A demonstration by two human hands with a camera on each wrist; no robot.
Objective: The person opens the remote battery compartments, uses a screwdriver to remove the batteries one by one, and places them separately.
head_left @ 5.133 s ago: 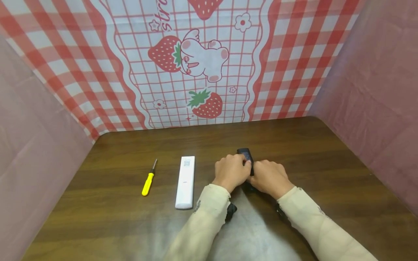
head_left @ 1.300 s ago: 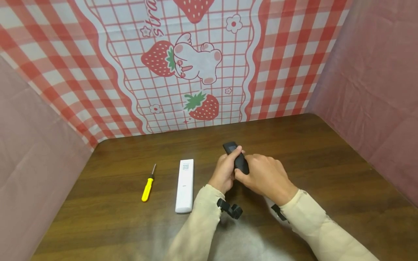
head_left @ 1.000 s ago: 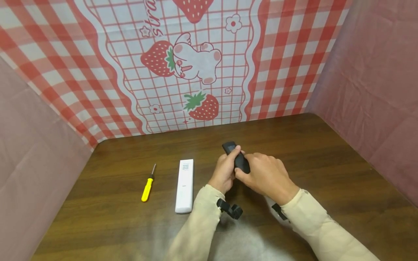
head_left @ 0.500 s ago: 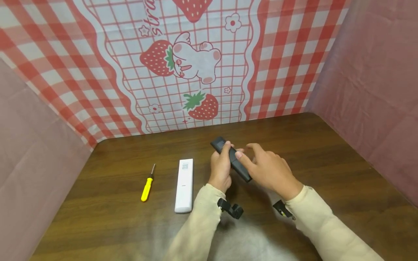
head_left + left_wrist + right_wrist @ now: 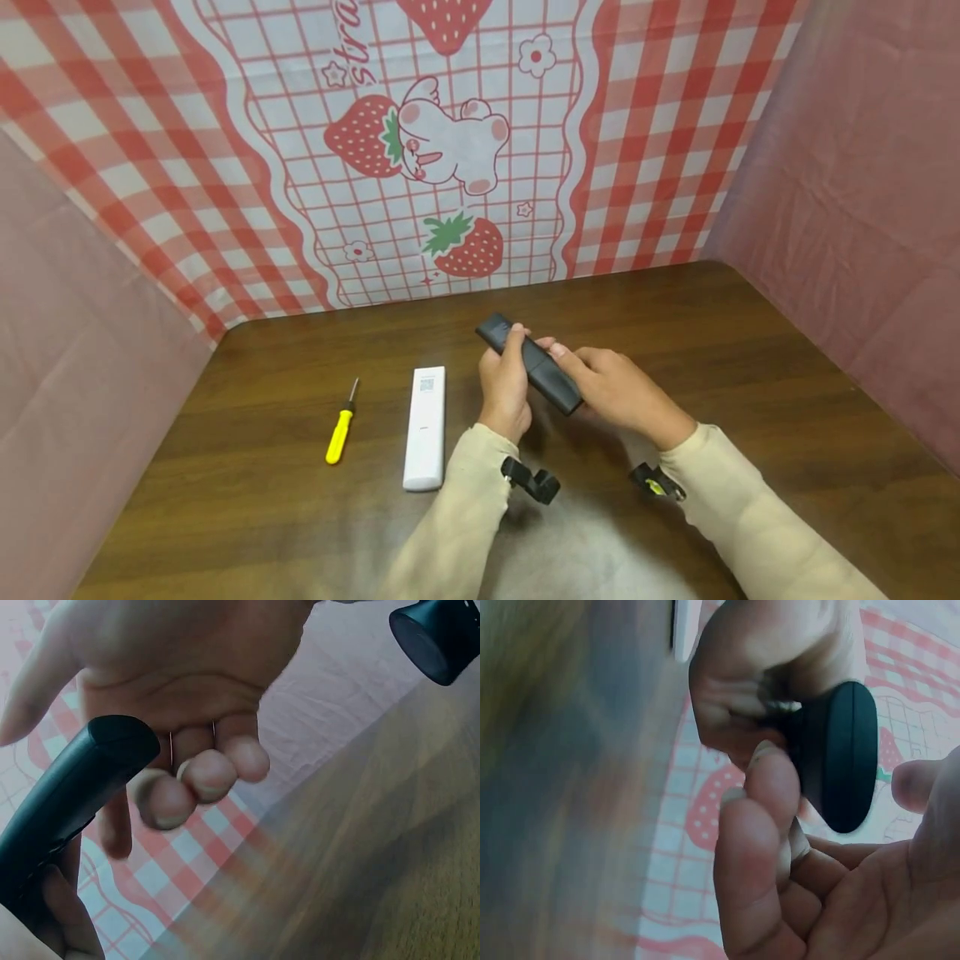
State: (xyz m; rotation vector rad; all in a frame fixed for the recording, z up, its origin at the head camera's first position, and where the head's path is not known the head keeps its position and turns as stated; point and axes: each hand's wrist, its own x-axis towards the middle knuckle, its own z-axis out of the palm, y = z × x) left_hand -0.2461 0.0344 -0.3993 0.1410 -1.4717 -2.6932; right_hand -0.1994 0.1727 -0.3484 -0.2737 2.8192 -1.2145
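Note:
A black remote control (image 5: 553, 383) is held above the table, back side up, slanting from upper left to lower right. My left hand (image 5: 504, 389) grips its far half, thumb across the top. A seam crosses the remote's back near the middle. My right hand (image 5: 628, 390) is beside the near half. In the right wrist view its fingers (image 5: 754, 847) bend loosely beside the remote control (image 5: 849, 757), and the thumb stands apart; whether a fingertip touches is unclear. In the left wrist view, the remote control's rounded end (image 5: 124, 739) is before the right palm.
On the wooden table (image 5: 262, 533) lie a white remote-like bar (image 5: 424, 429) with a printed code and, left of it, a yellow-handled screwdriver (image 5: 340, 435). A red-checked cloth (image 5: 667, 133) hangs behind the table; pink cloth (image 5: 847, 208) covers the sides.
The remote control has tilted and its lower end has swung right, showing more of its back. My right hand has moved off its grip on the lower end and drawn slightly right.

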